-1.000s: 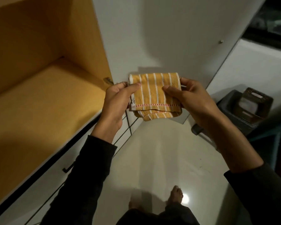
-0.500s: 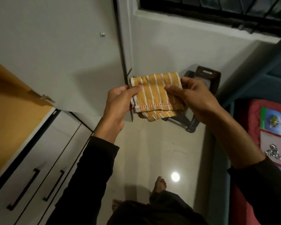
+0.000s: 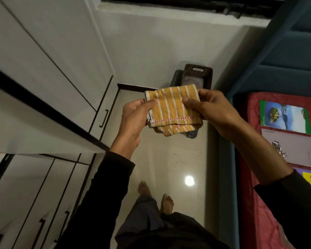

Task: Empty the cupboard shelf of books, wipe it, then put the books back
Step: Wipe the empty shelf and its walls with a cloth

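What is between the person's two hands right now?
In the head view, a folded yellow striped cloth spans the gap; the left hand and right hand each pinch one side.

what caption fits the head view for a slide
Both hands, left and right, hold a folded mustard-yellow white-striped cloth beside books on the red bed.

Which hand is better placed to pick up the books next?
Right. The right hand is nearest the books on the bed; the left hand also holds the cloth and could keep it.
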Action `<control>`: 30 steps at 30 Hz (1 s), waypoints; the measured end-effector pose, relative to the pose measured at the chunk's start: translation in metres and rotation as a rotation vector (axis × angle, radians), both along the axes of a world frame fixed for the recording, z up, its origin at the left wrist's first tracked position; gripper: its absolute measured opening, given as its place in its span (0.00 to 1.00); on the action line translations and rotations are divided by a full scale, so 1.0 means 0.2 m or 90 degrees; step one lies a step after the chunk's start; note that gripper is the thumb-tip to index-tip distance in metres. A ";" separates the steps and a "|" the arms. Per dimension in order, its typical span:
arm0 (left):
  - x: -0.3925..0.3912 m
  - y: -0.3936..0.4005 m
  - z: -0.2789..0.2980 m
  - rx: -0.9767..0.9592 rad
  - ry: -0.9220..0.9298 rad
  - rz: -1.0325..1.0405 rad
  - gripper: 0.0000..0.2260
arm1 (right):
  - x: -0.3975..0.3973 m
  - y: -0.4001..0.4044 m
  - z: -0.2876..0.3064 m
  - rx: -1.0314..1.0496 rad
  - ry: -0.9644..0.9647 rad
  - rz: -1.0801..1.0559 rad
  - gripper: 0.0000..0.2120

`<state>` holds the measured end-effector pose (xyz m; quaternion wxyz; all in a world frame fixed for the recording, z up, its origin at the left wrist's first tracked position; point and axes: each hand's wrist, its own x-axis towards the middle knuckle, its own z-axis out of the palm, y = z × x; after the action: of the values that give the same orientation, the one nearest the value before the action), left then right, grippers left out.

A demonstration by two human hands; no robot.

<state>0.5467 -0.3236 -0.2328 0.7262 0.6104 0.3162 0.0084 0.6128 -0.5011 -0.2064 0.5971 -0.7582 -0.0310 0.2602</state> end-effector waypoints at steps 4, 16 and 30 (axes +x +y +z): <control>0.23 -0.03 -0.08 0.026 0.022 -0.019 0.05 | 0.17 -0.04 -0.09 -0.007 0.009 -0.044 0.11; 1.00 -0.10 -0.36 0.026 0.112 -0.136 0.07 | 0.76 -0.11 -0.41 -0.069 0.048 -0.179 0.10; 1.69 -0.41 -0.83 0.086 0.091 -0.118 0.19 | 1.43 -0.38 -0.86 -0.119 0.099 -0.257 0.10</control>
<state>0.8841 -0.4050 -0.3980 0.6567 0.6836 0.3078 -0.0812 0.8981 -0.5768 -0.3791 0.5647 -0.7789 0.1912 0.1948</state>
